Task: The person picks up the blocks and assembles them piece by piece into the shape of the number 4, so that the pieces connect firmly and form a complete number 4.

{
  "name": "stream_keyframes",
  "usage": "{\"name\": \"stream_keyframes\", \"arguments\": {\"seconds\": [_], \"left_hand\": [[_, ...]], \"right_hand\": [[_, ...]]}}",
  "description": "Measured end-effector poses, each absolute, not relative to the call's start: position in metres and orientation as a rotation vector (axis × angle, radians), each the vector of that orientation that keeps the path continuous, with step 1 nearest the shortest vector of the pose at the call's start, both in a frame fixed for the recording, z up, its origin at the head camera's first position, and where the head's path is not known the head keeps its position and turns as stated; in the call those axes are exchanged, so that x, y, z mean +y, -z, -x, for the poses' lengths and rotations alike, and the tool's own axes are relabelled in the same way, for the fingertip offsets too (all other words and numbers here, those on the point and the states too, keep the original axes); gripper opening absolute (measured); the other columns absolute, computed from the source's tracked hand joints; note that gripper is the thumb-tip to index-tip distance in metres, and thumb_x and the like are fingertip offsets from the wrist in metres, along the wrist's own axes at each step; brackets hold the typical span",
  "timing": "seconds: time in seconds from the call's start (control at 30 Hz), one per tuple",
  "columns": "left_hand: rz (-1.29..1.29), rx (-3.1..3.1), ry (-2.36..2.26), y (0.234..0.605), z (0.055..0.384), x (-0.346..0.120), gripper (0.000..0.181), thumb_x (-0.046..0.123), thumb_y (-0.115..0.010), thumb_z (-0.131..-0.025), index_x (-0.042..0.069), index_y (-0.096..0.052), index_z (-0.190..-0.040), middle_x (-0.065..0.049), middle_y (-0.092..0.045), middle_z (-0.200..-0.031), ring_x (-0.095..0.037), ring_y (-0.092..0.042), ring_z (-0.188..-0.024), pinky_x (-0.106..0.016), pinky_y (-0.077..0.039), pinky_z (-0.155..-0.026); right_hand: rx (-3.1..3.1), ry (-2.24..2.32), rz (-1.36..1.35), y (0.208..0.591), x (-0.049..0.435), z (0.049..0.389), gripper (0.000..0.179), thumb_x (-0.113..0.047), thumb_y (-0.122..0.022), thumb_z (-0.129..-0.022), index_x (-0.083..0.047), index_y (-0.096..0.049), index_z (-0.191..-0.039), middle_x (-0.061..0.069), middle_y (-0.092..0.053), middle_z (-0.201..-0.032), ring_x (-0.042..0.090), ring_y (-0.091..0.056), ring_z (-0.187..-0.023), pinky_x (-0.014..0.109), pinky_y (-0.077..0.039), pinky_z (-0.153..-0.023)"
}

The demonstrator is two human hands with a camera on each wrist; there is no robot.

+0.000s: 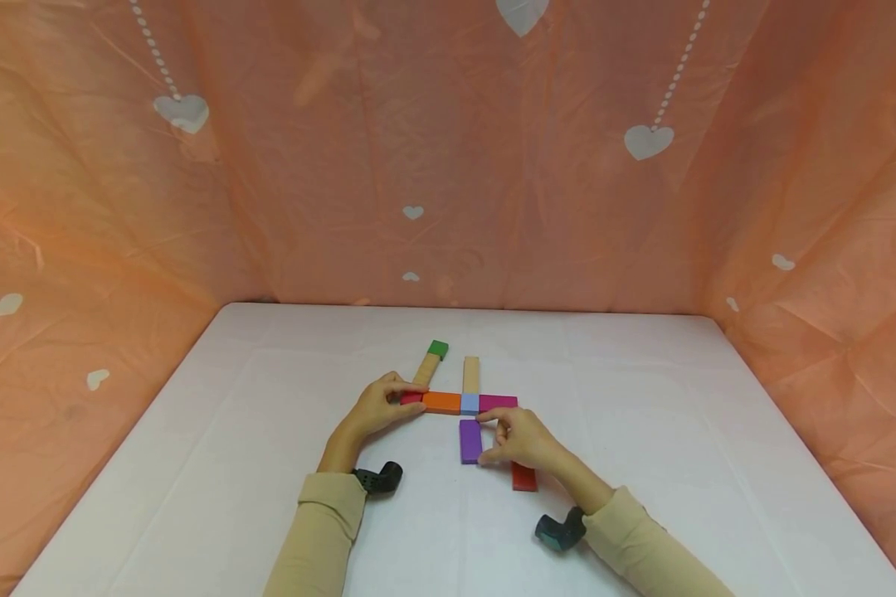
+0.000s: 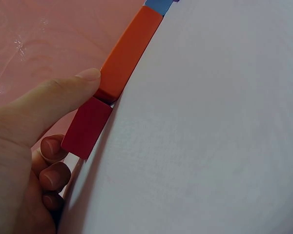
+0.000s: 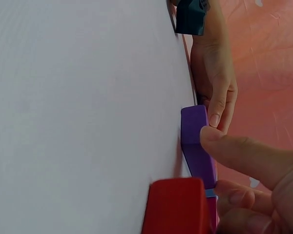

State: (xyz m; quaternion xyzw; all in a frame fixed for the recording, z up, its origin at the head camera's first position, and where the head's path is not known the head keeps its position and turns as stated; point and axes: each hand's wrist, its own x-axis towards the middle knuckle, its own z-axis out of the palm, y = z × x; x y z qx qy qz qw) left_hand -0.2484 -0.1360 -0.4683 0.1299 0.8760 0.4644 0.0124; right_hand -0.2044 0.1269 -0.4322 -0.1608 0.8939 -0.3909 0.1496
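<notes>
Flat coloured blocks form a row on the table. At its left end, my left hand [image 1: 377, 405] pinches a dark red block [image 2: 88, 127] between thumb and fingers; the thumb tip lies by its joint with an orange block [image 1: 442, 403]. A light blue block [image 1: 469, 405] and a magenta block [image 1: 498, 402] continue the row. My right hand [image 1: 524, 438] holds a purple block [image 1: 470, 442] by its ends, thumb at the near end and index finger at the far end. This block stands just below the light blue one. Near the right hand lies a red block [image 1: 524, 478].
Behind the row, one plain wood-coloured block [image 1: 471, 375] extends straight back from the light blue block. Another wood-coloured block [image 1: 426, 369] slants away on the left, with a green block [image 1: 438, 349] at its far end. The white table [image 1: 605, 365] meets orange cloth [image 1: 463, 166] behind.
</notes>
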Motion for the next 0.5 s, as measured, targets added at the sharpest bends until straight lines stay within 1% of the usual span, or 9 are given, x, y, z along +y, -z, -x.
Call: {"name": "stream_keyframes", "arguments": {"seconds": [0.5], "left_hand": [[-0.414,2.721,-1.46,0.4699,0.2488,-0.137,0.03,0.017,-0.078,-0.079,0.01,-0.074,-0.109,-0.004,-0.05,-0.082,-0.013,-0.039,-0.079,-0.022,-0.033,-0.069]], "right_hand": [[2.603,1.133,0.424,0.4325,0.1222,0.2021,0.052,-0.014,-0.086,-0.069,-0.005,-0.067,-0.117,-0.003,-0.042,-0.06,0.011,-0.039,-0.056,0.019,-0.029,-0.05]]}}
